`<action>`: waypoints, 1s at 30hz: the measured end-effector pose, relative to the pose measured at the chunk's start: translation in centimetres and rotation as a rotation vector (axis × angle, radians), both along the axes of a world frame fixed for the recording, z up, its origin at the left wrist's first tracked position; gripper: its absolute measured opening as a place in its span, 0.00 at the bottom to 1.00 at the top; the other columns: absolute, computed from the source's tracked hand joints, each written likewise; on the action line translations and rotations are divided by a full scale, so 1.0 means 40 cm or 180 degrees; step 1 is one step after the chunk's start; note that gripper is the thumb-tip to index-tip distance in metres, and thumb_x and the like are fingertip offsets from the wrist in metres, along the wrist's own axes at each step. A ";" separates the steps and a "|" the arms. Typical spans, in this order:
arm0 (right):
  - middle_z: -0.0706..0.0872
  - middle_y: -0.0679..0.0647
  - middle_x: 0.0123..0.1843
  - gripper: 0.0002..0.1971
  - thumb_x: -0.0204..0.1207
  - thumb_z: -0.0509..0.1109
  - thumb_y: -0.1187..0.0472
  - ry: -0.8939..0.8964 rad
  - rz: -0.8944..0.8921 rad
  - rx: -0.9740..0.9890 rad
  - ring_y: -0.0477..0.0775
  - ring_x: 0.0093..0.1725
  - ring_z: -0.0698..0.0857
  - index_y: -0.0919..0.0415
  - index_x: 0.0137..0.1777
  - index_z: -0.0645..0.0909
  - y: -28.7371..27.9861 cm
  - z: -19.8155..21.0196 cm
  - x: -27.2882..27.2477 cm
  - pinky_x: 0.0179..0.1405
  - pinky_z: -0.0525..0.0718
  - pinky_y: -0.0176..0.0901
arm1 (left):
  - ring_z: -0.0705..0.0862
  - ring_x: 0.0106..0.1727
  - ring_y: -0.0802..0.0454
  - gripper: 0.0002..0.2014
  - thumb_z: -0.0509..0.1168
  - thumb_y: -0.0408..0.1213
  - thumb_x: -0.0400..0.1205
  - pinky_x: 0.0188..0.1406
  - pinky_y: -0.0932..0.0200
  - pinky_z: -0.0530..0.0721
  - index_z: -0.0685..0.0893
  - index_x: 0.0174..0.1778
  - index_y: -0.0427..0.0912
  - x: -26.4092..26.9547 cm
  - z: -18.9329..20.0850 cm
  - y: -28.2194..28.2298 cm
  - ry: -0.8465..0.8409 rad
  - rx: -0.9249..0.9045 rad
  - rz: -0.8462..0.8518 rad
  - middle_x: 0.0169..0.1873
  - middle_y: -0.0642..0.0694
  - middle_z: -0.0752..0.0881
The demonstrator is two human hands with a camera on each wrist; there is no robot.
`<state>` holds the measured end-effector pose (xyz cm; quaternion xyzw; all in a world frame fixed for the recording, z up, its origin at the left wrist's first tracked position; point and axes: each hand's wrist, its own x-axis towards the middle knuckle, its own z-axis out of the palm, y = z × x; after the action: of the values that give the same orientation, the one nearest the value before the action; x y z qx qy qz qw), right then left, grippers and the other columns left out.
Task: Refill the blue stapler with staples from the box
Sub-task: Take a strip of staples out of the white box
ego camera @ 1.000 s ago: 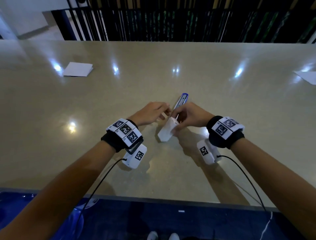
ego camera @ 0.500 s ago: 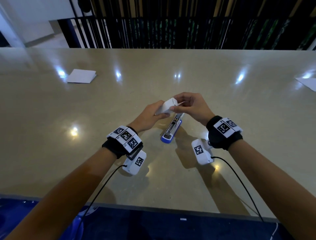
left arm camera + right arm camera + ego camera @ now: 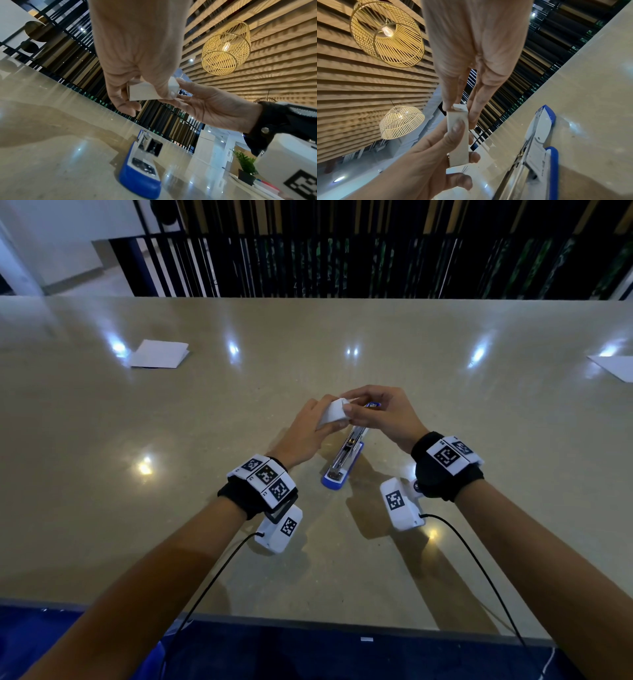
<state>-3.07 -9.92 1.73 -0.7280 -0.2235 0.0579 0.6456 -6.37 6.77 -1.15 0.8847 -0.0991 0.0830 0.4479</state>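
Head view, left to right. Folded white paper (image 3: 159,354) lies far left on the beige table (image 3: 102,440), well apart from the hands. Left hand (image 3: 305,433) is raised above the tabletop, thumb and fingers curled round a small white box (image 3: 334,414); left wrist view shows the thumb across the box's (image 3: 144,92) side face, the other fingers behind it. Right hand (image 3: 380,414) meets the box from the other side. Right wrist view: thumb and fingers of the right hand (image 3: 471,54) pinch the top end of the box (image 3: 458,135), where a small flap stands; whether the flap is open, cannot tell. No staples seen.

Blue stapler (image 3: 344,463) lies flat on the table beneath and between the two hands, folded open, metal staple channel facing up, apart from both hands. Its blue base shows in the left wrist view (image 3: 137,180) and alongside the right hand (image 3: 544,135).

More white paper (image 3: 613,366) sits at the table's far right edge.
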 end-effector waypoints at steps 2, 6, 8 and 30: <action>0.83 0.61 0.39 0.14 0.71 0.75 0.67 -0.0023 -0.0063 -0.0022 0.53 0.37 0.86 0.70 0.56 0.85 0.001 0.000 -0.001 0.44 0.91 0.40 | 0.80 0.58 0.42 0.21 0.63 0.43 0.83 0.42 0.62 0.81 0.72 0.71 0.43 0.003 -0.003 0.000 -0.0020 0.0041 0.0023 0.60 0.38 0.77; 0.83 0.61 0.39 0.13 0.71 0.75 0.68 -0.0022 -0.0096 -0.0016 0.52 0.35 0.85 0.72 0.55 0.84 0.002 0.001 -0.004 0.42 0.91 0.39 | 0.80 0.57 0.45 0.21 0.64 0.42 0.83 0.30 0.64 0.86 0.73 0.71 0.43 0.000 0.001 -0.003 -0.0005 -0.0057 0.0042 0.60 0.37 0.76; 0.83 0.64 0.42 0.14 0.71 0.75 0.68 0.0022 -0.0035 0.0016 0.51 0.35 0.86 0.72 0.56 0.84 -0.002 0.000 -0.004 0.43 0.91 0.38 | 0.80 0.56 0.47 0.21 0.64 0.41 0.83 0.26 0.66 0.86 0.74 0.71 0.42 0.000 0.001 -0.002 -0.0020 -0.0080 0.0052 0.58 0.40 0.76; 0.86 0.76 0.39 0.07 0.69 0.70 0.74 -0.0572 -0.0612 -0.0333 0.71 0.38 0.90 0.73 0.46 0.86 0.028 -0.002 -0.004 0.35 0.92 0.47 | 0.79 0.55 0.43 0.21 0.64 0.42 0.83 0.31 0.54 0.90 0.70 0.70 0.41 0.005 0.001 0.008 0.0144 -0.0005 -0.0009 0.55 0.42 0.72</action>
<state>-3.25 -8.79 1.67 -0.7810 -0.2063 -0.0580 0.5867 -6.19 7.08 -1.12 0.8858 -0.0901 0.0624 0.4509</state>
